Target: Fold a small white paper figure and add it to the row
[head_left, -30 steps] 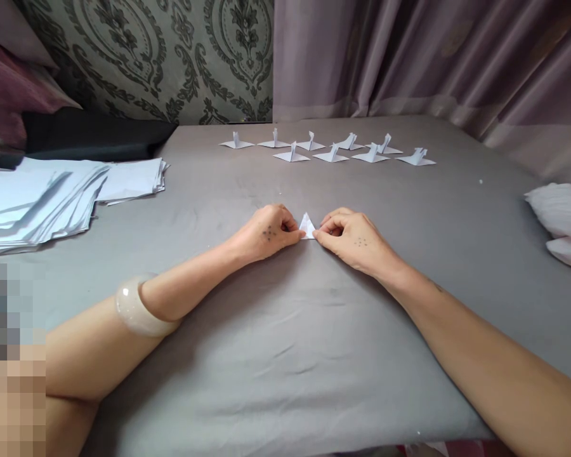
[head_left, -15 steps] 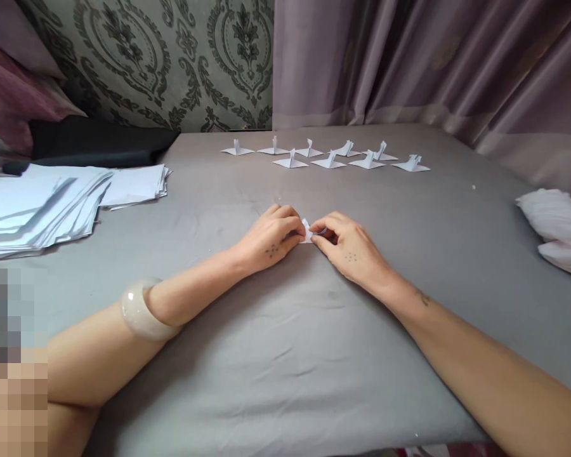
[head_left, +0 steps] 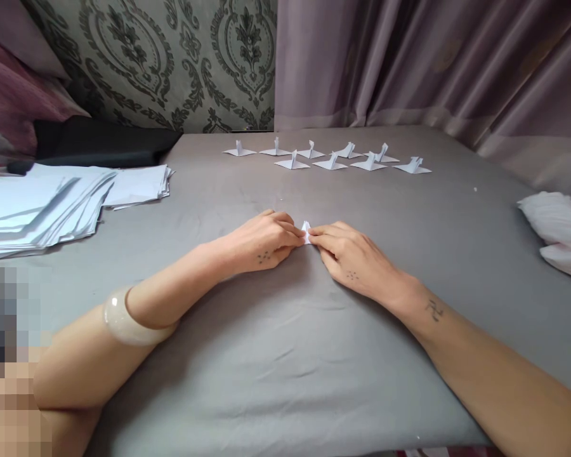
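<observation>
Together, the left hand point(head_left: 261, 243) and right hand point(head_left: 349, 261) lie knuckles-up on the grey sheet point(head_left: 276, 355), fingertips pinching a small folded white paper point(head_left: 306, 231) between them. Beyond stand finished paper figures point(head_left: 330, 162); a stack of paper sheets point(head_left: 52, 200) lies left.

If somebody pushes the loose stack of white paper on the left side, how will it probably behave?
The paper stack is already fanned with uneven edges, so it would likely slide apart. Thin sheets probably flop when lifted. On the grey cloth the bottom sheets may drag.
</observation>
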A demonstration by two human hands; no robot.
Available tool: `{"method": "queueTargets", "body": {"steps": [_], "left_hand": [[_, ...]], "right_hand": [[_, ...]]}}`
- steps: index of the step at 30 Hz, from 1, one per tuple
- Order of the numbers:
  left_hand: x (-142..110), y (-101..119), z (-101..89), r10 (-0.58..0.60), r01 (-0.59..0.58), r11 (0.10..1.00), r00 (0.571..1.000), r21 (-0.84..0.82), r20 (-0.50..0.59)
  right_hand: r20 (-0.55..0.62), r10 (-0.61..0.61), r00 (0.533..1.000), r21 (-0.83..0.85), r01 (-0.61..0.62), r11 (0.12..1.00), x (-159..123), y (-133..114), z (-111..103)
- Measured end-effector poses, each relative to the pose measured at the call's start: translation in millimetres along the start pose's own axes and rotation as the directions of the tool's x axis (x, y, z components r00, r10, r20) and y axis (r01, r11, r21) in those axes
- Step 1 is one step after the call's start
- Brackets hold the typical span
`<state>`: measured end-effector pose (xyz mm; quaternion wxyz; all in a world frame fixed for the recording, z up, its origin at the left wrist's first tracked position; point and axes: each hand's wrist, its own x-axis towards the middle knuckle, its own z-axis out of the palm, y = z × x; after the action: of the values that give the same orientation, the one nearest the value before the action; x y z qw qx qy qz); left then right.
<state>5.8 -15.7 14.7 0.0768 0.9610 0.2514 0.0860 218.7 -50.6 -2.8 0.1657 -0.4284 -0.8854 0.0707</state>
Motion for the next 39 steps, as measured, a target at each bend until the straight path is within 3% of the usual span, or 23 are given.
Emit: {"method": "queueTargets", "body": {"steps": [5,10,18,23,28,30,33,35,37,39], "left_hand": [[-3,9,-7.9,-0.004,-0.003,0.997,0.996,0.083,0.089],[-4,18,-5.8,-0.021,0.002,0.984,0.994,0.179,0.104],[-3,23,2.6,-0.039,0.024,0.965,0.998,0.262,0.051],[-2,27,3.0,-0.049,0.042,0.972,0.999,0.232,0.025],[-1,18,2.4,-0.077,0.077,0.996,0.997,0.052,-0.002],[0,11,5.0,-0.165,0.158,0.981,0.985,-0.111,-0.058],[2,2,10.7,-0.429,0.337,0.828,0.896,-0.449,-0.117],[3,-1,14.0,-0.553,0.402,0.718,0.826,-0.568,-0.114],[4,-2,15.9,-0.6,0.421,0.669,0.792,-0.612,-0.111],[5,-1,16.5,-0.607,0.42,0.647,0.789,-0.637,-0.096]], "right_hand": [[0.044,-0.078,0.996,-0.083,0.082,0.993,-2,2,-5],[0.092,-0.047,0.995,-0.167,0.062,0.984,-2,-6,-9],[0.067,-0.009,0.998,-0.124,0.017,0.992,-4,-3,-10],[0.069,0.026,0.997,-0.135,-0.017,0.991,-4,-4,-11],[0.065,0.027,0.997,-0.108,-0.02,0.994,-4,-4,-12],[0.023,0.059,0.998,-0.018,-0.058,0.998,-4,0,-11],[-0.057,0.157,0.986,0.171,-0.145,0.974,-1,7,-9],[-0.091,0.231,0.969,0.278,-0.198,0.94,1,10,-7],[-0.099,0.29,0.952,0.349,-0.239,0.906,3,11,-5],[-0.089,0.321,0.943,0.387,-0.264,0.883,4,11,-4]]}}
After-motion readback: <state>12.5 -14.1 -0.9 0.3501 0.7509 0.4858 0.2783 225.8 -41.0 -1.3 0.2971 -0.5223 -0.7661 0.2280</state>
